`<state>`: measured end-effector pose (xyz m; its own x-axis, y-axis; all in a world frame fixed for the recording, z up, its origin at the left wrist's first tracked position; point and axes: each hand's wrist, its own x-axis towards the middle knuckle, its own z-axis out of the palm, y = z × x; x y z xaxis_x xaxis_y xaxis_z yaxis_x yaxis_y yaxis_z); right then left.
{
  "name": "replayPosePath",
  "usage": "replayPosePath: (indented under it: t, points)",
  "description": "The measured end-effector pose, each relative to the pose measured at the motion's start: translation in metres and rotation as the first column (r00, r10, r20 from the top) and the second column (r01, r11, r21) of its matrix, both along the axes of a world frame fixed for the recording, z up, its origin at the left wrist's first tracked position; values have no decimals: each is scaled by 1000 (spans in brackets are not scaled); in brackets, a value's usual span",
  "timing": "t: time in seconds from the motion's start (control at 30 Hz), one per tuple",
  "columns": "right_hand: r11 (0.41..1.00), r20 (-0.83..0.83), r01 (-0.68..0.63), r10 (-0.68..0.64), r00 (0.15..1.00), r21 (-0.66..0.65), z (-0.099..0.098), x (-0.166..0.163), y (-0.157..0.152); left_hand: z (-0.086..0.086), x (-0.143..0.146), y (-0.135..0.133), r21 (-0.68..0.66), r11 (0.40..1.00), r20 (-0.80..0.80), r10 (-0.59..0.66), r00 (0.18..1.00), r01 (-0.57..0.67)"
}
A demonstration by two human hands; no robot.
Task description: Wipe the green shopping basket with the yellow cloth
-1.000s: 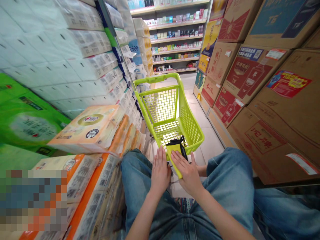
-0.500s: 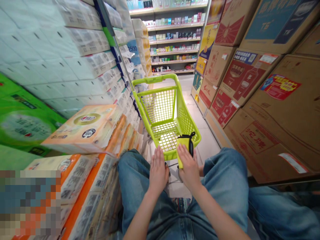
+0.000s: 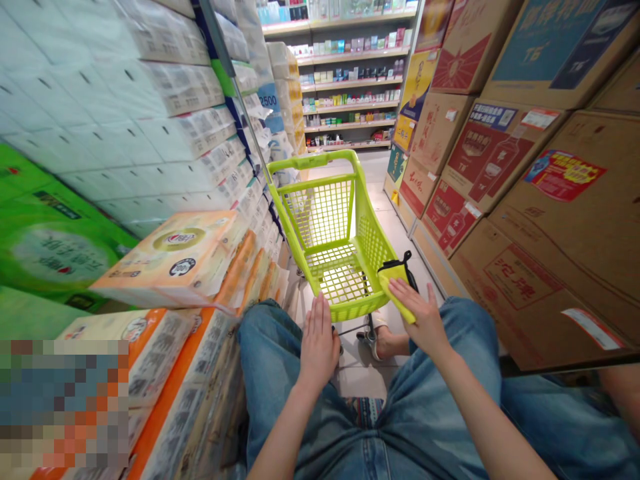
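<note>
A lime-green shopping basket trolley with mesh sides stands between my knees. My left hand lies at its near left corner, fingers stretched out flat along the rim, with nothing visible in it. Under the fingers of my right hand is a yellow cloth with black edging and a black loop. It lies over the trolley's near right corner, and I hold it against the rim.
Cardboard cartons are stacked on the right. Wrapped tissue packs rise on the left. Shelves of small goods stand at the back. A foot shows under the trolley, and another person's denim-clad leg is at lower right.
My right hand has moved right with the yellow cloth, from the trolley's near edge to its near right corner. My left hand has stayed at the left corner.
</note>
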<state>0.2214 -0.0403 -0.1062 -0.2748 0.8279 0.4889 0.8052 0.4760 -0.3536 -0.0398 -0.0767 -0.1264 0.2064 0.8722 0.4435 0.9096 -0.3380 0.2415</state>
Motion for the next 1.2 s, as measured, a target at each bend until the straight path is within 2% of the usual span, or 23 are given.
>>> replayPosePath:
  t: [0.1, 0.2, 0.23, 0.37, 0.47, 0.53, 0.63, 0.77, 0.87, 0.93, 1.0, 1.13, 1.2]
  points:
    - [990, -92, 137, -133, 987, 41, -2, 3, 7, -1, 1, 0, 16, 1000, 24, 3, 1000, -3]
    - [967, -137, 251, -243, 960, 45, 0, -41, -3, -1, 1, 0, 18, 1000, 41, 4, 999, -5]
    - [973, -132, 228, -222, 966, 29, 2, -62, -9, -1, 1, 0, 17, 1000, 43, 2, 999, -3]
    - [999, -133, -25, 21, 991, -26, 15, -136, -30, -4, -1, -1, 7, 1000, 48, -5, 999, 4]
    - [993, -132, -114, 109, 985, -32, 21, -151, -35, -5, -3, -1, 6, 1000, 51, -10, 999, 10]
    - [984, -94, -174, 170, 981, -29, 20, -136, -34, -4, -4, -1, -6, 1000, 42, -17, 999, 18]
    - [981, -26, -192, 192, 981, -13, 13, -88, -25, -1, -3, -1, -13, 1000, 27, -16, 1000, 17]
    - [999, -65, 25, -23, 998, 37, -2, -14, -5, 0, -1, 0, -11, 1000, 18, -10, 1000, 10]
    - [987, -188, 158, -149, 971, 32, -7, 8, 7, -1, 1, 0, 0, 1000, 18, 0, 1000, 0]
    - [971, -234, 238, -226, 946, 26, -6, -7, 6, -2, 1, 0, 1, 1000, 23, 7, 1000, -7]
    - [963, -204, 267, -257, 945, 24, -2, -42, -3, -3, 1, 0, -6, 1000, 32, 7, 999, -7]
    - [999, -143, 26, -31, 989, -33, 10, -127, -28, -6, -2, -1, -3, 1000, 53, -11, 999, 11]
    - [999, -154, -46, 41, 987, -28, 15, -151, -35, -7, -4, -1, 8, 1000, 60, -26, 998, 25]
